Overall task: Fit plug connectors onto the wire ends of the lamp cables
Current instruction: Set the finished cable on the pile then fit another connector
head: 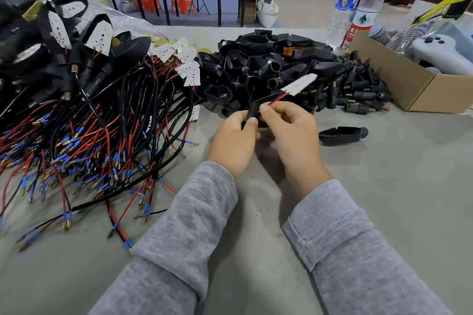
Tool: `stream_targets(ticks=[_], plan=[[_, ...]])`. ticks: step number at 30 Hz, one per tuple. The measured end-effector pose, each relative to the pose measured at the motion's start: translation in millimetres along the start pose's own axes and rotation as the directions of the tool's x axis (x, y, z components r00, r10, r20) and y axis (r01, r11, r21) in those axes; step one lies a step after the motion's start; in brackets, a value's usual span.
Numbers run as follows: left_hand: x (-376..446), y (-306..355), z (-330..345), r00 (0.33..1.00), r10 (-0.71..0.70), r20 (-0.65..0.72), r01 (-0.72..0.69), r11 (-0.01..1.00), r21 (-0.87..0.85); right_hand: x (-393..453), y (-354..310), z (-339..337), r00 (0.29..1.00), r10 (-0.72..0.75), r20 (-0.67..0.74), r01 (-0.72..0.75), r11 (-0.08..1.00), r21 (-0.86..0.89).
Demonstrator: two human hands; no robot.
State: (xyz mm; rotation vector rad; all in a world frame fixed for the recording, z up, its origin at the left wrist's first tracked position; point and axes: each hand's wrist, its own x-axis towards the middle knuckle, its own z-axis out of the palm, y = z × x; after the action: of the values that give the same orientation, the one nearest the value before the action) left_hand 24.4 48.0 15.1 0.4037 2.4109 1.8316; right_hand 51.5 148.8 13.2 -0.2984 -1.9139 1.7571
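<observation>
The scene is being lit evenly and brightly; soft shadows are being cast beneath the sleeves (358, 250) onto the table (409, 174), whose edges are being bent by wide-angle distortion.

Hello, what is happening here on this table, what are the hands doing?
A person in grey sleeves is assembling lamp cables. The left hand grips a black part, and the right hand pinches the red wire of a small white LED board. To the left lies a pile of cables with blue-tipped ends; behind the hands is a heap of black housings, with plug connectors heaped to its right, beside a cardboard box.
</observation>
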Motion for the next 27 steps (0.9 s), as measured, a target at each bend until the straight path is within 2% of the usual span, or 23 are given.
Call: stream_targets(ticks=[8, 13, 19, 27], plan=[[4, -5, -4, 0.995, -0.096, 0.005, 0.096, 0.993, -0.07, 5, -2, -9, 0.963, 0.161, -0.216, -0.097, 0.956, 0.277], [4, -5, -9, 0.996, -0.068, 0.05, 0.068, 0.998, -0.01, 10, -5, -15, 0.948, 0.238, -0.211, -0.119, 0.88, 0.46], [-2, -6, -4, 0.997, 0.068, 0.03, -0.074, 0.961, 0.266, 8, -5, -15, 0.951, 0.207, -0.229, -0.092, 0.898, 0.431], [-2, -9, -5, 0.992, 0.126, -0.031, -0.104, 0.915, 0.39, 7, -7, -14, 0.971, 0.166, -0.171, -0.093, 0.925, 0.368]])
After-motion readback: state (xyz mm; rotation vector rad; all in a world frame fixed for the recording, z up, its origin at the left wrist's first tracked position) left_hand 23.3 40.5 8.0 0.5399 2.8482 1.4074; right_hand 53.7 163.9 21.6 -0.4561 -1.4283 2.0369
